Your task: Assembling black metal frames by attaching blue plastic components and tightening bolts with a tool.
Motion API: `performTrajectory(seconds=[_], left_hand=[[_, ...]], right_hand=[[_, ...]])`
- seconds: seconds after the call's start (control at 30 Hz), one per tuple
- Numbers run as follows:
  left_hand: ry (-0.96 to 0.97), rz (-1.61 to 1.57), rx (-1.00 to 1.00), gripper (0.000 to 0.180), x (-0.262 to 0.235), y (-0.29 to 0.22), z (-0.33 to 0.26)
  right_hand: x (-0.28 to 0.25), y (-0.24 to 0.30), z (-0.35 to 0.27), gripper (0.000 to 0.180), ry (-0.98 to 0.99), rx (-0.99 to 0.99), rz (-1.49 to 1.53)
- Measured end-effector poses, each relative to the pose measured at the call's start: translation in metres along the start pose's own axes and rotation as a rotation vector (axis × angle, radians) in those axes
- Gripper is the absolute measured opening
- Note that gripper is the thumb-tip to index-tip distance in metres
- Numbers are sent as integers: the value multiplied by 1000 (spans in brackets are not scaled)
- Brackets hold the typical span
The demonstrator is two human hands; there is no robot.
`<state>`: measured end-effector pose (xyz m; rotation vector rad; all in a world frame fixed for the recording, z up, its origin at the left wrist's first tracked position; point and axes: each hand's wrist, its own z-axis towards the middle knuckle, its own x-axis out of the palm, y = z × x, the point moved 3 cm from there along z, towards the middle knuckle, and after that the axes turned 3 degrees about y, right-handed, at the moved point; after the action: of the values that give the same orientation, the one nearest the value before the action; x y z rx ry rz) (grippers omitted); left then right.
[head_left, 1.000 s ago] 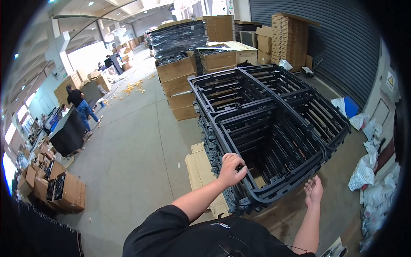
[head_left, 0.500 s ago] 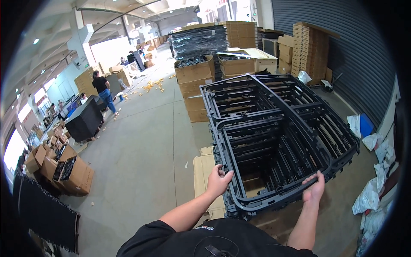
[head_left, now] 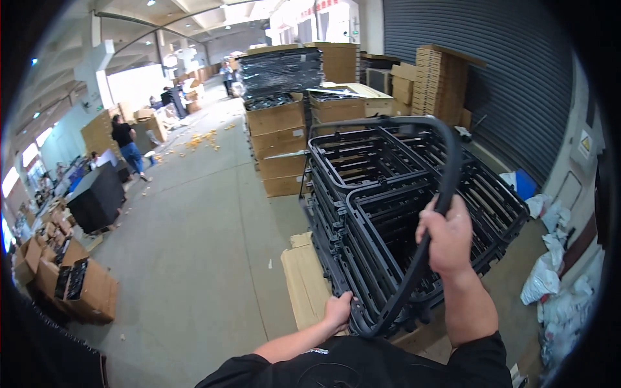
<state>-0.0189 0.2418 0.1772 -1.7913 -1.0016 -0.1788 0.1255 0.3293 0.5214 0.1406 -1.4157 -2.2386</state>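
boxes: brown cartons (head_left: 279, 145) stacked just behind the black frame stack (head_left: 414, 213); taller tan cartons (head_left: 443, 84) by the grey shutter.
left hand (head_left: 337, 312): grip closed on the lifted black frame (head_left: 446, 161) at its low corner.
right hand (head_left: 446, 236): grip wrapped round its side rail.
change: the frame now stands tilted up off the stack, where before it lay flat.

Two hands (head_left: 446, 236), one lifted black frame (head_left: 446, 161), two frame stacks (head_left: 388, 213), two distant people (head_left: 126, 145)
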Motion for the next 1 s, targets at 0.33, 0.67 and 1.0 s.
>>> performTrajectory(seconds=[0.33,0.67,1.0], left_hand=[[70,-345,-71,31,-131,-13,-26],[760,668,-476,45,-292,-70,-84],[593,786,-657,29,-316,-10,-120]], right_hand=[[202,-61,-5,15,20,60,-263],[154,-41,-139,15,16,376,-524],[140,77,-446,33,89,942,-883]])
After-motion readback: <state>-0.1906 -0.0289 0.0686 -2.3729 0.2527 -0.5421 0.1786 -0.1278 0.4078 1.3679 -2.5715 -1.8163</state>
